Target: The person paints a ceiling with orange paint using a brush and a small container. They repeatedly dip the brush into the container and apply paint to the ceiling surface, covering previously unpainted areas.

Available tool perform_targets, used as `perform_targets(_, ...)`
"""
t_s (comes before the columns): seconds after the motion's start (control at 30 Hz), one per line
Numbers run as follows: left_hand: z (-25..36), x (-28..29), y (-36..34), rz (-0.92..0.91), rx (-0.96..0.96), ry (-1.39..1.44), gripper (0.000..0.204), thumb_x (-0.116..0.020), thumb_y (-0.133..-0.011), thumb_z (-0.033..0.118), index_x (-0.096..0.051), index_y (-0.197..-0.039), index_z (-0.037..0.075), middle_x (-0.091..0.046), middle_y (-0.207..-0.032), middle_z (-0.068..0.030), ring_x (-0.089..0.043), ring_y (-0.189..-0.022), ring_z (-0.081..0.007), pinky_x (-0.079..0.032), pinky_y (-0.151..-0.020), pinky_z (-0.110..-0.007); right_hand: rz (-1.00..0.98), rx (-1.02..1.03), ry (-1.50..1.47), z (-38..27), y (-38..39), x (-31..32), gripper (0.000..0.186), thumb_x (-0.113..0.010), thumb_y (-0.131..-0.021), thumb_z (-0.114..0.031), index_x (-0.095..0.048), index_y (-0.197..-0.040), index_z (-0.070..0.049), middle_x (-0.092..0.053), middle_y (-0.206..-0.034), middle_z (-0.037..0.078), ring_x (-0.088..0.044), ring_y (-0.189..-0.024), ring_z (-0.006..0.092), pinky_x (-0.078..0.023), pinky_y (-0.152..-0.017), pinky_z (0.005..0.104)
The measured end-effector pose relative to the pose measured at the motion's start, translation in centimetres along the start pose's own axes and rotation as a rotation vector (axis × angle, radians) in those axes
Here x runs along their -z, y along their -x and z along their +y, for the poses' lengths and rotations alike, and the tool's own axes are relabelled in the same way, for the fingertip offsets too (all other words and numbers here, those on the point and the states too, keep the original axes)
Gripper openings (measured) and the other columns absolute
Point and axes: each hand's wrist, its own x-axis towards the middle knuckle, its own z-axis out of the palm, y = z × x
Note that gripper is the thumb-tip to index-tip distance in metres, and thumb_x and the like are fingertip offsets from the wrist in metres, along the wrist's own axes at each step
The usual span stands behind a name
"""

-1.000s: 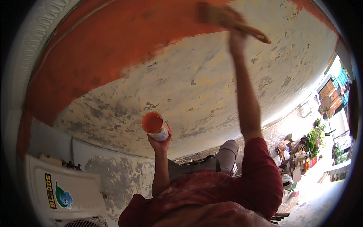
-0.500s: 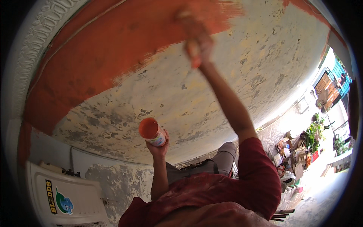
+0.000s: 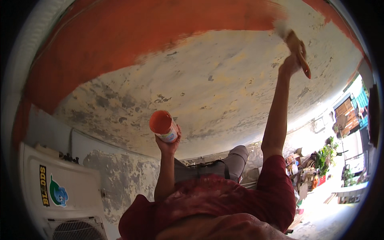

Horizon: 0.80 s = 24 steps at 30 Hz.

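Note:
My left hand [image 3: 168, 145] grips a small pale cup [image 3: 168, 134] with a coloured label and orange paint inside, held upright below the middle of the view. My right hand [image 3: 293, 60] is closed on the handle of a wide paintbrush [image 3: 295, 43] high at the right, with blurred bristles at the edge of an orange painted band [image 3: 152, 24]. Around and beneath that band the wall [image 3: 208, 88] is off-white and mottled, with grey and yellowish patches.
A white air-conditioner unit [image 3: 76, 188] with stickers stands at lower left beside a peeling wall [image 3: 124, 176]. At right are a pile of household items [image 3: 304, 176], leafy plants [image 3: 326, 160] and a bright opening with a turquoise gate [image 3: 362, 104]. A white moulding [image 3: 18, 68] runs along the left edge.
My right hand and brush swept left half a second ago and are now further right and more upright. The orange edge reaches further right. The cup remains in my left hand.

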Motion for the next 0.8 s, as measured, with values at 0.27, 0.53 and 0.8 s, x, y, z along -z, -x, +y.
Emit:
perform_targets(0.27, 3.6, 1.1, 3.0, 0.015, -0.118, 0.022, 0.068, -0.055, -0.087, 0.057, -0.045, -0.136, 0.01, -0.05, -0.125, -0.0195, -0.051, -0.115, -0.0342, -0.05, -0.077, -0.042, -0.403, 0.303, 0.254, 4.6, 20.9, -9.6, 0.039, -0.061, -0.095, -0.027, -0.059, -0.125, -0.003, -0.056, -0.129, 0.015, -0.056, -0.117, 0.0293, -0.045, -0.099, 0.0385)
perform_targets(0.53, 8.8, 2.7, 7.8, -0.003, -0.281, -0.019, 0.064, -0.064, -0.085, 0.05, -0.049, -0.135, 0.012, -0.051, -0.128, -0.0161, -0.052, -0.116, -0.0332, -0.051, -0.079, -0.041, -0.891, 0.321, -0.243, -11.6, 33.7, -21.5, 0.041, -0.058, -0.081, -0.003, -0.062, -0.121, -0.006, -0.062, -0.121, 0.013, -0.06, -0.111, 0.0324, -0.053, -0.089, 0.0402)
perform_targets(0.8, 10.7, 4.4, 9.0, -0.022, -0.318, -0.002, 0.06, -0.066, -0.086, 0.047, -0.052, -0.133, 0.012, -0.053, -0.13, -0.0148, -0.051, -0.119, -0.0321, -0.051, -0.082, -0.041, -0.242, 0.137, 0.098, 1.9, 13.4, -4.5, 0.031, -0.052, -0.097, -0.018, -0.055, -0.122, 0.0, -0.062, -0.114, 0.012, -0.057, -0.106, 0.0227, -0.045, -0.096, 0.036)
